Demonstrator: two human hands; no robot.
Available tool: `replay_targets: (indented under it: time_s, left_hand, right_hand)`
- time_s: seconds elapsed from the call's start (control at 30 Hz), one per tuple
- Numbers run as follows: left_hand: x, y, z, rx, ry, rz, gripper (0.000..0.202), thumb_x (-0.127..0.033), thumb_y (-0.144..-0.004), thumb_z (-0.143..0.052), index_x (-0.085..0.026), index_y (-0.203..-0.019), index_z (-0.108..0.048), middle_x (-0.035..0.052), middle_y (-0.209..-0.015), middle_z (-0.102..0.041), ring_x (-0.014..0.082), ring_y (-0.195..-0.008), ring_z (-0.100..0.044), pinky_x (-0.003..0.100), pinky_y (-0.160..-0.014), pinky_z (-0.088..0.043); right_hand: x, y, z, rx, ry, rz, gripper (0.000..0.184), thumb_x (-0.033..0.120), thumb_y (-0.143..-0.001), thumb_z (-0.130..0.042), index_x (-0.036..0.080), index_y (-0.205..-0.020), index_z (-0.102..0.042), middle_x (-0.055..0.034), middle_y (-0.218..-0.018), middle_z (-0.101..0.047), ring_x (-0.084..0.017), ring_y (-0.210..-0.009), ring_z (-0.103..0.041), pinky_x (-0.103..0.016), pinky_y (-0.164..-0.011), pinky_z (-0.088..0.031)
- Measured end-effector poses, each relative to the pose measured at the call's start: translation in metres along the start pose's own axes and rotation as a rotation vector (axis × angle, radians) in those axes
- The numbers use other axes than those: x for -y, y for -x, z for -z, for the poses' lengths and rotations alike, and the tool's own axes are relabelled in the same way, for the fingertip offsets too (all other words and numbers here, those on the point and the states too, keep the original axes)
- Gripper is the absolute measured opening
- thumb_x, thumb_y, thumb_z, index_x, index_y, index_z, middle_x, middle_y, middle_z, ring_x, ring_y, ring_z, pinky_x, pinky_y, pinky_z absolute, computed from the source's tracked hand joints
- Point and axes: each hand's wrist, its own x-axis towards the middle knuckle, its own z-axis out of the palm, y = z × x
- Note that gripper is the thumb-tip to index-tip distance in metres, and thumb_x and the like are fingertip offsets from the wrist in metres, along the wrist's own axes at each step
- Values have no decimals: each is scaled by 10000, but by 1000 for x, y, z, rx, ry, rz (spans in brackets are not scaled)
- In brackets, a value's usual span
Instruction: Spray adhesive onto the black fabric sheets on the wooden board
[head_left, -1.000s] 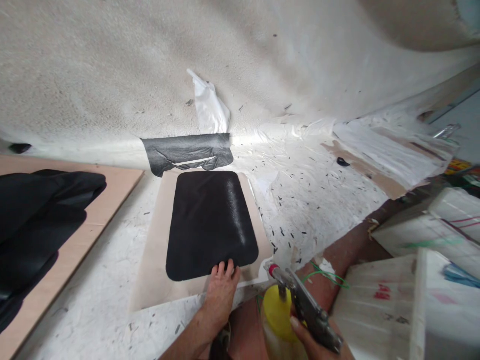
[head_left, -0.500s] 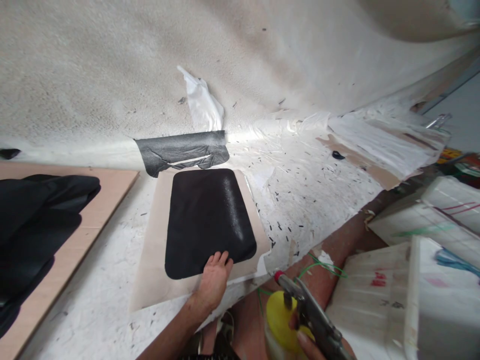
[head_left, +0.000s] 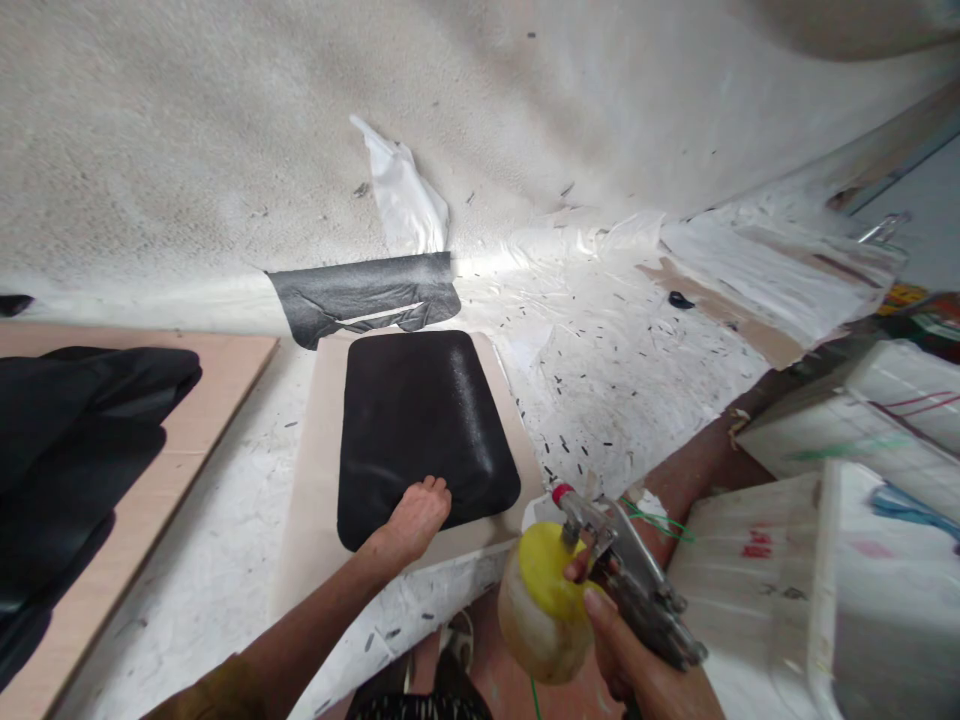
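A black rounded sheet (head_left: 409, 430) lies on a larger beige sheet (head_left: 307, 540) on the worktable. White specks run in a streak down its right side. My left hand (head_left: 421, 515) is at its near edge, fingers curled and closed on the sheet, which bulges slightly there. My right hand (head_left: 630, 640) grips a metal spray gun (head_left: 626, 560) with a red-ringed nozzle, beside the near right corner of the sheets. Under the gun hangs a pale cup (head_left: 536, 620) with a yellow lid (head_left: 551, 570). The right palm is partly hidden behind the gun.
At left, black sheets (head_left: 75, 430) are piled on a wooden board (head_left: 217, 400). A speckled grey-black piece (head_left: 367, 290) lies behind the beige sheet. Small dark scraps litter the white table covering (head_left: 600, 350). White bins (head_left: 750, 570) and a green hose (head_left: 660, 520) are at right.
My left hand has moved slightly up and left, its fingers now curled in, and the sheet's near edge has bunched. The spray gun has risen, bringing its cup into fuller view.
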Motion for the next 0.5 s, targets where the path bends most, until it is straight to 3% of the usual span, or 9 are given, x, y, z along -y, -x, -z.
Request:
replay_targets:
  time_s: [0.13, 0.27, 0.4, 0.5]
  left_hand:
    - [8, -7, 6, -6, 83, 2, 290, 7, -694, -483, -107, -932, -605, 136, -988, -597, 237, -936, -544, 339, -810, -439]
    - [37, -24, 24, 40, 461, 149, 187, -88, -709, -462, -149, -744, -635, 49, -782, -626, 170, -781, -572, 270, -752, -442]
    - [73, -42, 32, 213, 956, 175, 127, -166, -613, -505, -134, -656, -619, -17, -522, -513, 122, -541, -502, 219, -540, -420]
    - [88, -51, 30, 323, 1269, 199, 119, -166, -543, -536, -123, -624, -612, -21, -495, -507, 110, -505, -483, 221, -516, -435]
  right_hand:
    - [22, -1, -11, -26, 25, -1, 375, 596, -747, -602, 232, -835, -616, 56, -490, -320, -133, -476, -298, -272, -441, -283]
    - [34, -4, -23, -56, 32, 11, 472, 594, -751, -596, 237, -1058, -584, 68, -507, -352, -122, -489, -319, -243, -449, -308]
    - [39, -12, -36, 42, -44, 122, 375, 544, -774, -584, 209, -931, -646, 78, -487, -251, -110, -467, -232, -260, -444, -279]
    - [40, -21, -47, 58, -61, 164, 292, 475, -766, -626, 202, -865, -662, 61, -511, -305, -117, -473, -279, -279, -451, -276]
